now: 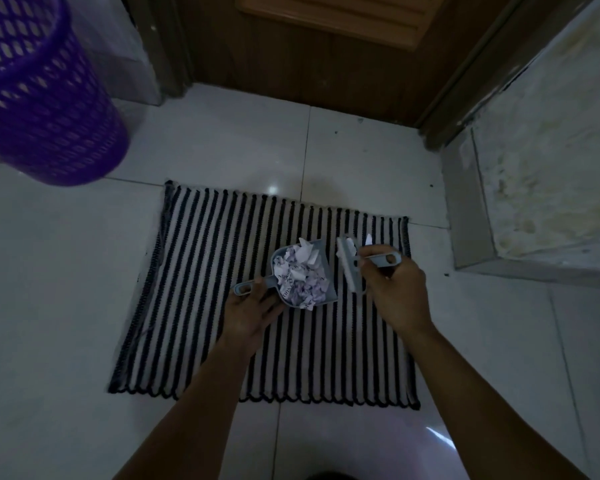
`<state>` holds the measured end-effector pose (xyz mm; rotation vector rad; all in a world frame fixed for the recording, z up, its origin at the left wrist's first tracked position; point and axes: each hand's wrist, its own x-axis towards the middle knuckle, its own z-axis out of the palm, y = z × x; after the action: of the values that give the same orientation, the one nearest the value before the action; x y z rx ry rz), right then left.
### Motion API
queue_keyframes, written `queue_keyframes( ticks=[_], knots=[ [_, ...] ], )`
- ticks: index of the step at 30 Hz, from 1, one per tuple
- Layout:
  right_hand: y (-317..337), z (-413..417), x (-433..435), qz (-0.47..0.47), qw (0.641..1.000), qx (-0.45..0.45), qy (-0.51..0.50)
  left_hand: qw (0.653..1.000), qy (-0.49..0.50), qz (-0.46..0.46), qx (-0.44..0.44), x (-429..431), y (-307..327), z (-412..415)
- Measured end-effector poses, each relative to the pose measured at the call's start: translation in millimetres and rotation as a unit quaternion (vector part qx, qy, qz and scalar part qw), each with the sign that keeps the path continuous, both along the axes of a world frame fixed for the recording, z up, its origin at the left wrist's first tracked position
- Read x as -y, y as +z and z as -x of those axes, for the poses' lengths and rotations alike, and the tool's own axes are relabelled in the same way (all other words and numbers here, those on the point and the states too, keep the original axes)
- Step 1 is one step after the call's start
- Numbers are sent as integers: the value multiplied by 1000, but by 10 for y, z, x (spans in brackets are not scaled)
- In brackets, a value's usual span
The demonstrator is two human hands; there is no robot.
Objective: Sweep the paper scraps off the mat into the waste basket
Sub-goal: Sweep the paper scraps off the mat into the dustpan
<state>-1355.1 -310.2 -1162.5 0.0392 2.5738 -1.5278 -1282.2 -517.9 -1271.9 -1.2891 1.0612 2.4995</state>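
A black-and-white striped mat (pixel 201 306) lies on the tiled floor. On its right half sits a small grey dustpan (pixel 328 292) heaped with crumpled paper scraps (pixel 302 275). My left hand (pixel 253 311) holds the dustpan's handle at the pan's left side. My right hand (pixel 394 289) grips the handle of a small grey brush (pixel 349 268), which stands just right of the pan with its white bristles toward it. One white scrap (pixel 368 240) shows beside the brush head. A purple mesh waste basket (pixel 39 95) stands on the floor at the upper left, well apart from the mat.
A brown wooden door (pixel 309 46) closes the far side. A low, stained stone ledge (pixel 548 174) runs along the right. White floor tiles (pixel 49 289) surround the mat between it and the basket.
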Motion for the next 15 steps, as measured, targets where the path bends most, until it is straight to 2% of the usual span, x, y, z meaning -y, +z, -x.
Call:
queue_keyframes(
  ticks=[3, 8, 15],
  knots=[
    [-72, 201, -92, -41, 999, -10, -28, 1000, 3, 10, 6, -42, -16, 53],
    [-284, 474, -76, -100, 995, 1, -2, 999, 11, 30, 16, -105, 37, 127],
    [-354, 502, 83, -115, 992, 24, 38, 999, 14, 32, 28, -174, 72, 192]
  ],
)
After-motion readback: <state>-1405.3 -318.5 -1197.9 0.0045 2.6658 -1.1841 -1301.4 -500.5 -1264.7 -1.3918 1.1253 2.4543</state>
